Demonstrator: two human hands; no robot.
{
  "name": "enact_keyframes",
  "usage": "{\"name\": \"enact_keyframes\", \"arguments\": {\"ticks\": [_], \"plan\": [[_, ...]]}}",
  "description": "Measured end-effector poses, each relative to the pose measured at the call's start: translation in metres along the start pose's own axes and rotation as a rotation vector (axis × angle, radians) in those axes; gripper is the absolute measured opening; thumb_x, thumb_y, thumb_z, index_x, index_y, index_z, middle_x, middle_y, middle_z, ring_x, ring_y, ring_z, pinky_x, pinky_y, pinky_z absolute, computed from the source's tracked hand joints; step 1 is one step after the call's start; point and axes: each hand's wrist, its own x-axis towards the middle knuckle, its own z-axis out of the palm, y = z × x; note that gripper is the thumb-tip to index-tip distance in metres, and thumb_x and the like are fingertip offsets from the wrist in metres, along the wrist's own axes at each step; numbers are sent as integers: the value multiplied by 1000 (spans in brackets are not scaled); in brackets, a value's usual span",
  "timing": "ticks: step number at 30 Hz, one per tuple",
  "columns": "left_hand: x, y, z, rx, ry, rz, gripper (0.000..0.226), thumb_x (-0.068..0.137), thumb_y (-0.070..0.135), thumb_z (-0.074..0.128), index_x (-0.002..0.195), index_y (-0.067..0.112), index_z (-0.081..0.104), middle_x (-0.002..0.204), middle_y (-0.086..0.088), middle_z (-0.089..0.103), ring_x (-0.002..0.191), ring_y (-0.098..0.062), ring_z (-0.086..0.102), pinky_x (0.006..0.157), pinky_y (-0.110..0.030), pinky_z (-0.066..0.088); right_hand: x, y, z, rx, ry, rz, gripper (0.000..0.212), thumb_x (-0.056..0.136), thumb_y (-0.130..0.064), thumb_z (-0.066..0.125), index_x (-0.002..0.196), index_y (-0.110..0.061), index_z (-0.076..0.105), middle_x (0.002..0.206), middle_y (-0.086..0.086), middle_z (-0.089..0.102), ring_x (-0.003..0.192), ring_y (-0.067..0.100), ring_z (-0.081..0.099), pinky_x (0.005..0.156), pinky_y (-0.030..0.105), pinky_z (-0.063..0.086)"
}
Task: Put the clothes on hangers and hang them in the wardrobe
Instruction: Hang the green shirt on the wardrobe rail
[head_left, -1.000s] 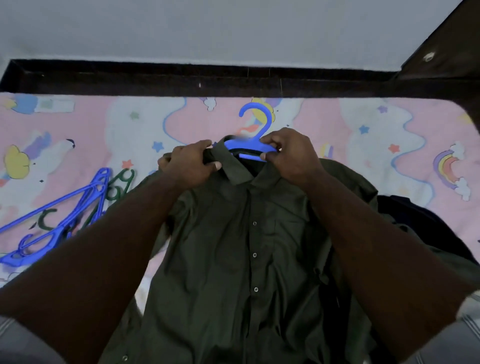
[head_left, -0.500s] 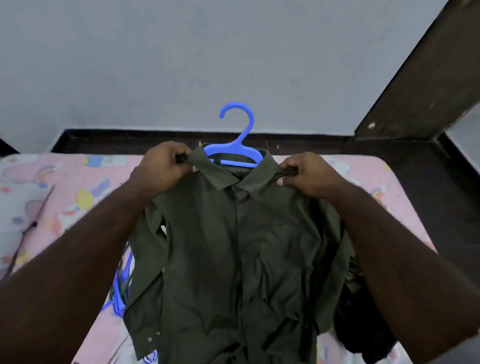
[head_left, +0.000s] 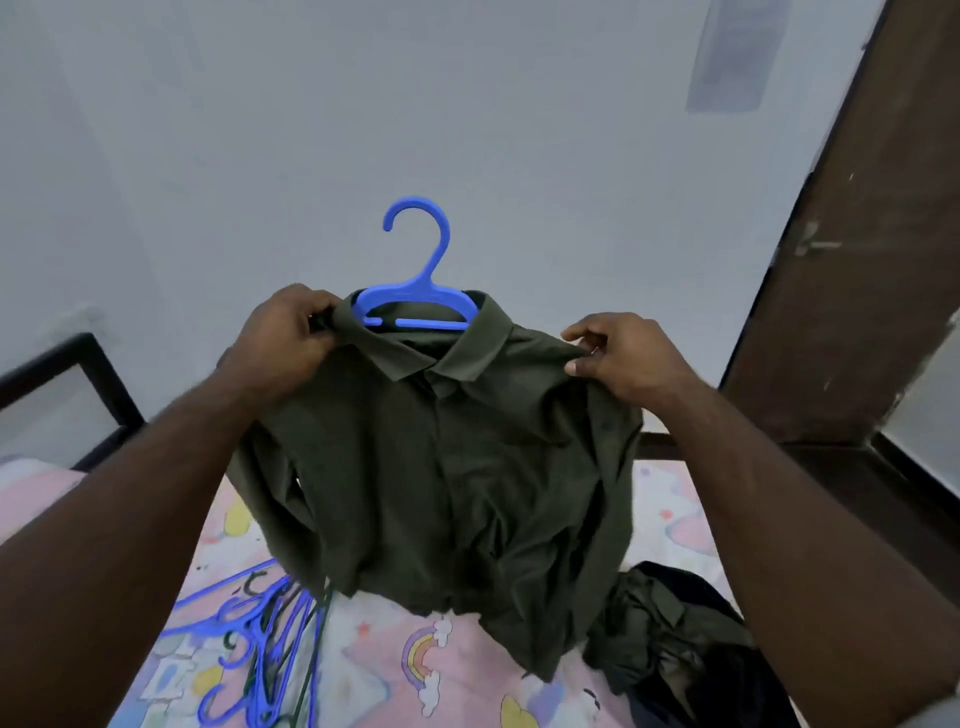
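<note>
A dark olive button-up shirt (head_left: 447, 478) hangs in the air on a blue plastic hanger (head_left: 418, 291), whose hook sticks up above the collar. My left hand (head_left: 288, 338) grips the shirt's left shoulder beside the collar. My right hand (head_left: 618, 353) pinches the fabric of the right shoulder. The shirt's hem dangles just above the bed. The hanger's arms are hidden inside the shirt.
A bed with a pink cartoon-print sheet (head_left: 415, 670) lies below. Several spare blue and green hangers (head_left: 260, 639) lie on it at the left. A heap of dark clothes (head_left: 675, 639) sits at the right. A dark wooden panel (head_left: 857, 234) stands at the right, a grey wall behind.
Both hands lifted the shirt and hanger off the bed into the air. My right hand moved from the collar out to the right shoulder. The view tilted upward.
</note>
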Motion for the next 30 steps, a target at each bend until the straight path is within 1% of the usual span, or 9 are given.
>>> {"name": "enact_keyframes", "arguments": {"ticks": [5, 11, 16, 18, 21, 23, 25, 28, 30], "plan": [[-29, 43, -27, 19, 115, 23, 19, 89, 10, 69, 89, 30, 65, 90, 5, 55, 94, -20, 53, 84, -33, 40, -36, -5, -40, 92, 205, 9, 19, 82, -19, 79, 100, -23, 73, 84, -8, 69, 83, 8, 63, 65, 9, 38], [-55, 69, -50, 89, 208, 1, 16, 90, 9, 64, 102, 18, 71, 99, 2, 62, 93, -21, 56, 80, -36, 41, -74, -4, -60, 111, 50, 94, 41, 84, -9, 71, 123, -22, 66, 101, -4, 71, 98, 17, 66, 73, 22, 46], [-65, 60, -68, 117, 275, -109, 24, 89, 11, 55, 102, 28, 65, 91, 5, 61, 89, -26, 54, 95, -49, 45, -97, -11, -85, 110, 505, 106, 23, 94, -9, 53, 108, -18, 70, 102, -3, 72, 87, 13, 64, 66, 14, 43], [-67, 57, -71, 116, 286, -125, 24, 89, 11, 55, 104, 28, 64, 90, 5, 60, 88, -26, 52, 97, -49, 43, -103, -13, -86, 185, 367, 130, 23, 91, -22, 67, 114, -20, 66, 100, -4, 71, 84, 12, 64, 64, 19, 46], [-68, 53, -75, 78, 265, -130, 26, 87, 10, 55, 103, 29, 64, 90, 5, 61, 90, -28, 54, 97, -50, 44, -113, -20, -65, 130, 59, 188, 67, 78, -41, 83, 136, -24, 54, 124, 0, 62, 112, 19, 61, 94, 35, 51], [-71, 49, -78, 44, 245, -121, 27, 84, 12, 54, 100, 30, 64, 91, 4, 63, 93, -31, 59, 95, -51, 46, -115, -27, -44, 110, 40, 215, 80, 79, -35, 84, 147, -21, 44, 140, 5, 54, 126, 23, 54, 104, 37, 44], [-73, 43, -83, 9, 232, -115, 27, 80, 17, 51, 98, 33, 63, 92, 4, 65, 94, -33, 61, 94, -52, 48, -114, -32, -28, 141, 91, 223, 69, 82, -27, 81, 143, -19, 49, 136, 4, 60, 127, 22, 55, 101, 34, 44], [-72, 31, -90, -7, 258, -154, 28, 83, 16, 52, 102, 33, 65, 94, 7, 64, 99, -33, 61, 98, -50, 45, -114, -38, -26, 172, 307, 281, 27, 88, -13, 66, 114, -18, 69, 97, 1, 73, 101, 22, 67, 78, 23, 43], [-72, 21, -93, -4, 290, -181, 27, 87, 16, 55, 104, 33, 66, 95, 9, 63, 101, -32, 61, 99, -47, 43, -115, -40, -31, 205, 463, 311, 23, 89, -12, 57, 105, -20, 72, 94, 0, 73, 92, 20, 67, 71, 22, 43]]}}
